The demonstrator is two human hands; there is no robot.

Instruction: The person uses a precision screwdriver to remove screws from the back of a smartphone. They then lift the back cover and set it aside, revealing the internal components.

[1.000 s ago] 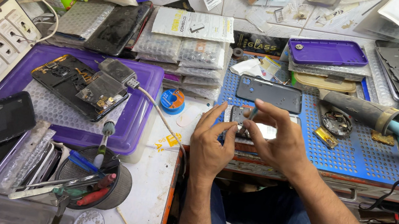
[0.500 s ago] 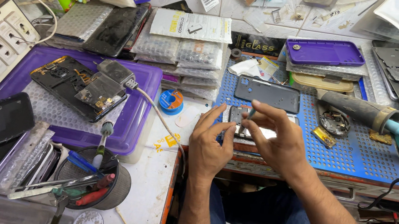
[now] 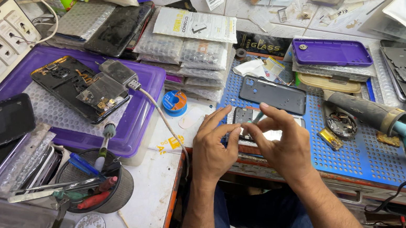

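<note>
Single head cam, looks steeply down on tabletop (image 3: 157,213) from above and close; hands centre frame, lap at bottom edge, clutter runs to top edge.

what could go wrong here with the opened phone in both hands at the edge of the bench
The opened phone sits at the front edge of the blue perforated mat, so a slip by the left hand or right hand might drop it or small parts to the floor. The soldering tool lies close to the right; a stray elbow could knock it.
</note>
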